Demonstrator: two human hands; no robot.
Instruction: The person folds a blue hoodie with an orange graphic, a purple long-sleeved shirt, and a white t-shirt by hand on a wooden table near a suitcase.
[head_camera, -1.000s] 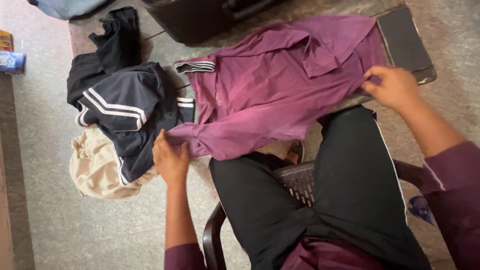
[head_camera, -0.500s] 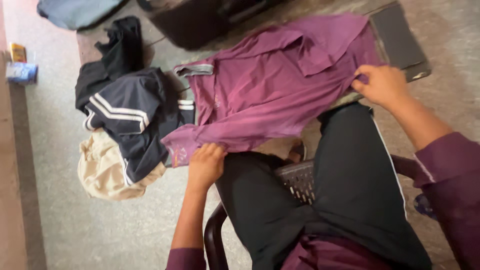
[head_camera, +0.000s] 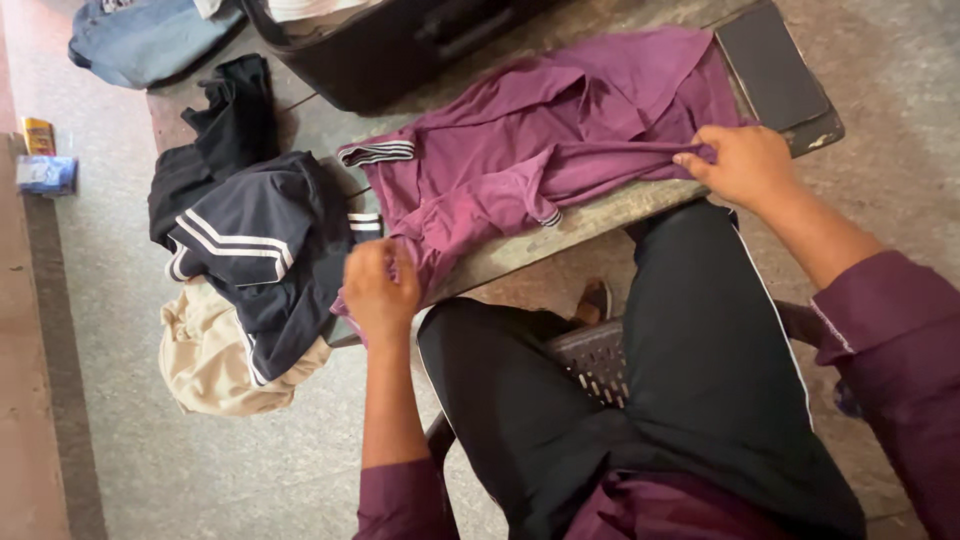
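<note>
A purple polo shirt (head_camera: 520, 150) with a striped collar lies spread on a low stone bench (head_camera: 560, 228) in front of my knees. My left hand (head_camera: 380, 288) grips the shirt's lower left edge near the bench's front edge. My right hand (head_camera: 735, 160) pinches a fold of the shirt at its right side. The fabric between my hands is folded over onto the bench, and a striped sleeve cuff lies on top.
A dark navy garment with white stripes (head_camera: 255, 240), a black garment (head_camera: 225, 110) and a cream one (head_camera: 205, 355) are piled at the bench's left end. A dark suitcase (head_camera: 400, 40) stands behind. A black flat object (head_camera: 770, 65) lies at the right end. I sit on a plastic chair (head_camera: 590, 355).
Both hands have lifted the shirt's hanging lower part up and folded it onto the bench. My left hand moved up and my right hand moved slightly left.
</note>
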